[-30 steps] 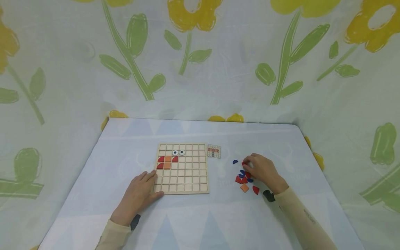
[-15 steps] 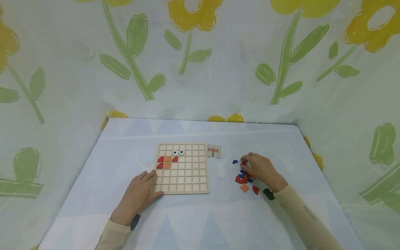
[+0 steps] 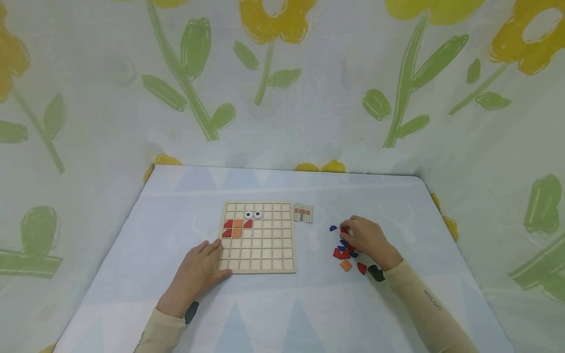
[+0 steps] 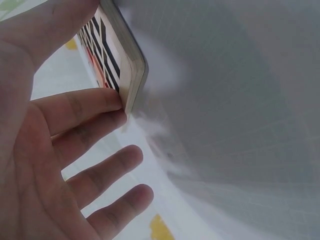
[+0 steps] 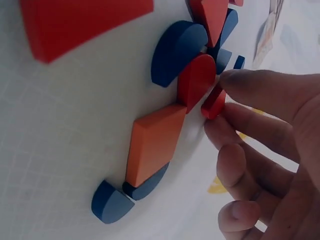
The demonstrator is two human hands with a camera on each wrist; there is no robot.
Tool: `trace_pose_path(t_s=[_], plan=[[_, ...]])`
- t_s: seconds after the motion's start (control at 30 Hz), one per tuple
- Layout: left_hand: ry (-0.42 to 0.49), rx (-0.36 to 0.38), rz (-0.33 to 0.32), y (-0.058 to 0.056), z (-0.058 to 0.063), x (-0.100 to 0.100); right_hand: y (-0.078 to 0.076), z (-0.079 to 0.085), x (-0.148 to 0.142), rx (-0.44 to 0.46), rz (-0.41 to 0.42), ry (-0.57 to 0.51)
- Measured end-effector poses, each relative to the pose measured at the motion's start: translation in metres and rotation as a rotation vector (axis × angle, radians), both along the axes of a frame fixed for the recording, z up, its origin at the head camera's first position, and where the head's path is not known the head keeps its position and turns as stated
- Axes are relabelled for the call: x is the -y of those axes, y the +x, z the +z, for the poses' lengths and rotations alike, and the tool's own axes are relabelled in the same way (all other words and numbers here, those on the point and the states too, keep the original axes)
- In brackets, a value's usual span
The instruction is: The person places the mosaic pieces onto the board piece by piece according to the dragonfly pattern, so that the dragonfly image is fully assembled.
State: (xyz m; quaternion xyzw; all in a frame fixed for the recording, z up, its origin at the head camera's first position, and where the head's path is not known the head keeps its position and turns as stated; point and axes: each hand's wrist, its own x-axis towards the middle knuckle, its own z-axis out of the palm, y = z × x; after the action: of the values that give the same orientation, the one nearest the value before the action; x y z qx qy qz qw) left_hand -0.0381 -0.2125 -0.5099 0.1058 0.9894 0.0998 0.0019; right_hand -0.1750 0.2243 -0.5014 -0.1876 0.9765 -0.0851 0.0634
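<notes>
In the head view my left hand (image 3: 194,274) rests at the near left corner of a wooden grid board (image 3: 265,255), fingers extended. The left wrist view shows its thumb and fingertips against the board's edge (image 4: 134,70). On the board lie several red quarter-round tiles (image 3: 228,224), orange square tiles (image 3: 237,223) and two eye discs (image 3: 249,214). To the right, my right hand (image 3: 368,239) pinches a red tile (image 5: 214,104) between thumb and fingers. It hovers beside a loose pile that includes a blue half-round tile (image 5: 177,52) and an orange square (image 5: 156,145).
A small picture card (image 3: 303,213) with a printed grid pattern lies just right of the board. One blue half-round tile (image 3: 333,228) sits left of the right hand, and a red tile (image 3: 362,268) lies nearer the right wrist. Flowered cloth (image 3: 282,122) surrounds the table.
The red tile in my right fingers has turned slightly and shows more now. My right hand has barely shifted, and my left hand stays on the board.
</notes>
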Motion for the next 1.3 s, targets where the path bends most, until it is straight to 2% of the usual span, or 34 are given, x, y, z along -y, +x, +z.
trace_pose_path(t_s=[0.37, 0.53, 0.77, 1.17, 1.3], plan=[[0.009, 0.020, 0.008, -0.0022, -0.0005, 0.0007, -0.0004, -0.0045, -0.0003, -0.074, 0.041, -0.021], [0.005, 0.021, 0.009, -0.0018, -0.0006, 0.0009, 0.0008, -0.0064, -0.0013, -0.079, 0.040, -0.011], [-0.003, 0.009, 0.006, -0.0011, -0.0011, 0.0012, 0.0017, -0.0059, -0.0039, -0.054, 0.020, 0.002], [0.002, 0.003, 0.003, -0.0013, -0.0038, 0.0003, -0.0033, -0.0008, -0.0032, 0.075, -0.032, -0.085], [0.007, 0.004, 0.003, -0.0012, -0.0028, 0.0003, -0.0040, -0.0005, -0.0023, 0.083, -0.029, -0.080]])
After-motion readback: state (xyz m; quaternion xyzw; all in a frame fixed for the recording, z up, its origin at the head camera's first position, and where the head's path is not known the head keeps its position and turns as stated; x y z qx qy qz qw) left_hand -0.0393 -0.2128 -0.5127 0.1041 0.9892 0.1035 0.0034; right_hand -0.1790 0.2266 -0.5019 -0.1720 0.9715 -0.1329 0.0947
